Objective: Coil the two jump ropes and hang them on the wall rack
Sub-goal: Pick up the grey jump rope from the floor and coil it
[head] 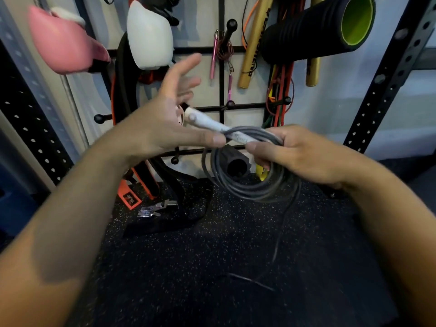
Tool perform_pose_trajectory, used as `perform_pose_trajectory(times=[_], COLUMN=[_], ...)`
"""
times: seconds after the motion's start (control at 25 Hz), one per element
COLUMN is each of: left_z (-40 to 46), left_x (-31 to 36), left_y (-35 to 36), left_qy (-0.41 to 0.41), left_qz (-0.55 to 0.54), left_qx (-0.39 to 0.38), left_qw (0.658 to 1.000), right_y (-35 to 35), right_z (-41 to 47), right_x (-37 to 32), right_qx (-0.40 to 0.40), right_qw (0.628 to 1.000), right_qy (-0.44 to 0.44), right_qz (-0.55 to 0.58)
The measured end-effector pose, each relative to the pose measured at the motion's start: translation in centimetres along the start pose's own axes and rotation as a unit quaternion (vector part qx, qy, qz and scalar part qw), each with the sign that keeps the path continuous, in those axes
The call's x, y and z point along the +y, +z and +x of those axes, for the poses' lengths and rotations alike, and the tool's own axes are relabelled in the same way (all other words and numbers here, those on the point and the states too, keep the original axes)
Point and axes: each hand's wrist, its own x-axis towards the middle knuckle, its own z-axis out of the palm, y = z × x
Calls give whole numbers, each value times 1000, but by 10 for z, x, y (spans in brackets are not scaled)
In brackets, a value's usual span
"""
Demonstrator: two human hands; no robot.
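My right hand (299,154) clenches the coiled grey jump rope (245,182) and its white handle (207,122), my left hand (165,123) splayed beside it, and the loose tail (280,237) trailing below my fingers could, I think, snag and unravel the loops.

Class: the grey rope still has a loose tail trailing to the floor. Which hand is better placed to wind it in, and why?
Left. The left hand is open and free, while the right hand is occupied holding the grey coil and white handle.
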Motion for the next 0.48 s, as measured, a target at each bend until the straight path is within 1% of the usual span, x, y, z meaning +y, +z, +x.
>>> perform_pose_trajectory(times=[0.04, 0.08, 0.12, 0.16, 0.2, 0.24, 0.28, 0.32, 0.4, 0.48], left_z=[-3, -4, -5, -4, -1, 1, 3, 4, 4, 2], left_x=[11, 19, 25, 28, 28, 26, 21, 17, 10, 6], left_y=[-1, 4, 13, 24, 34, 39, 40, 40, 41, 49], left_qy=[4, 1, -5, -14, -27, -45, -70, -95, -109, -119], left_qz=[91, 176, 238, 279, 295, 287, 256, 204, 98, 8], left_qx=[-44, -86, -121, -142, -148, -150, -158, -174, -196, -212], left_qw=[995, 981, 964, 950, 944, 945, 951, 959, 970, 970], right_y=[3, 8, 13, 17, 19, 20, 20, 18, 19, 26], right_z=[2, 4, 7, 10, 12, 15, 16, 17, 19, 20], right_x=[-2, -6, -10, -14, -16, -17, -16, -13, -9, -6], right_qx=[-11, -22, -34, -46, -52, -49, -32, -5, 46, 64], right_qw=[999, 999, 998, 997, 997, 997, 998, 999, 998, 995], right_qy=[1, -7, -21, -37, -49, -55, -52, -42, -30, -58], right_qz=[-32, -49, -50, -44, -38, -34, -28, -18, 16, 49])
